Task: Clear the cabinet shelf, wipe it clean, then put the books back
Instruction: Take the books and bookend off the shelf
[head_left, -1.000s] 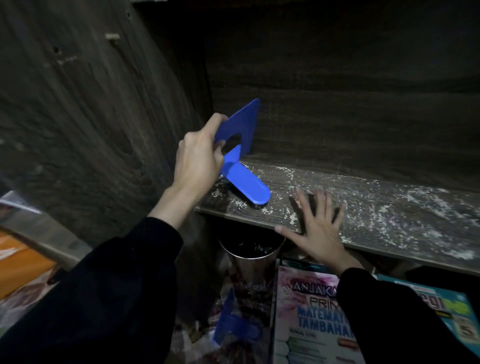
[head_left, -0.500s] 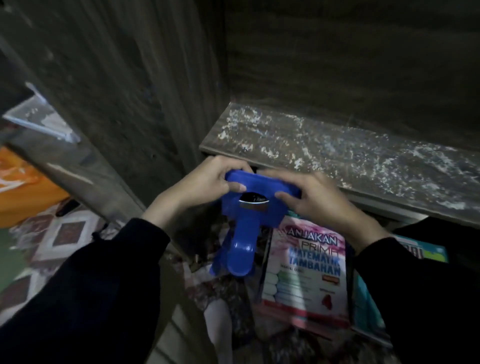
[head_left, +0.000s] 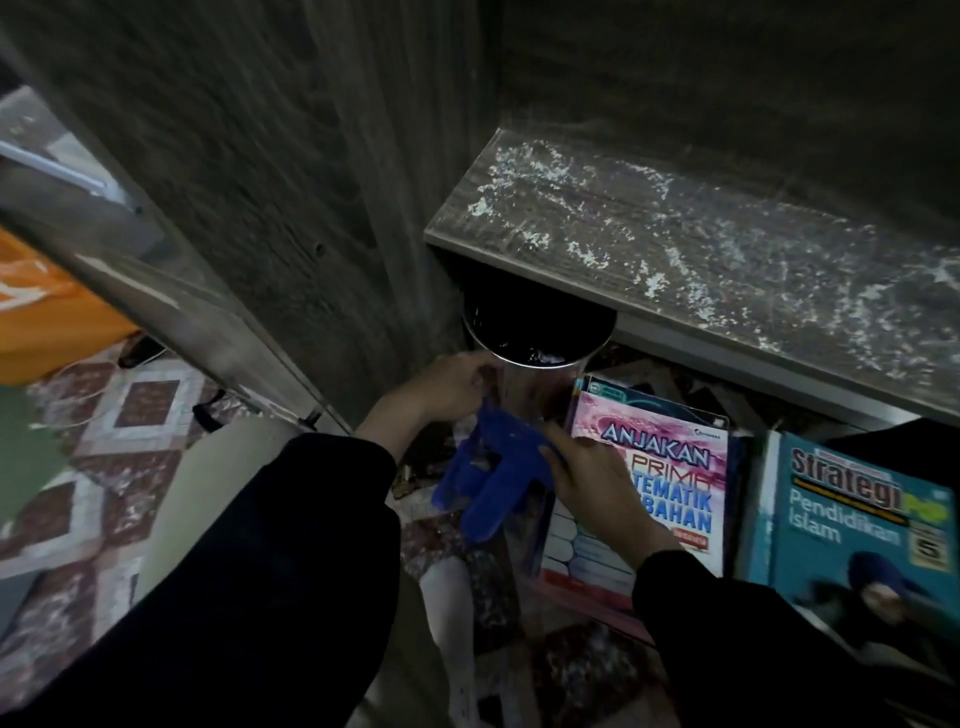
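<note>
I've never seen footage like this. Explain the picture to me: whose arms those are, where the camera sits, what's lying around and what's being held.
There is no machine here. The camera is worn on a person's head and looks down, so the two dark sleeves coming in from the bottom are that person's own arms. The left hand and the right hand both grip a blue bookend, held low in front of the cabinet. Up and to the right is the cabinet shelf, speckled with whitish dust, so it has not been wiped yet. Under its front edge stands a shiny metal can. Lower right lie two books: a pink maths book and a teal Strategi book. At the left are patterned floor tiles.
</note>
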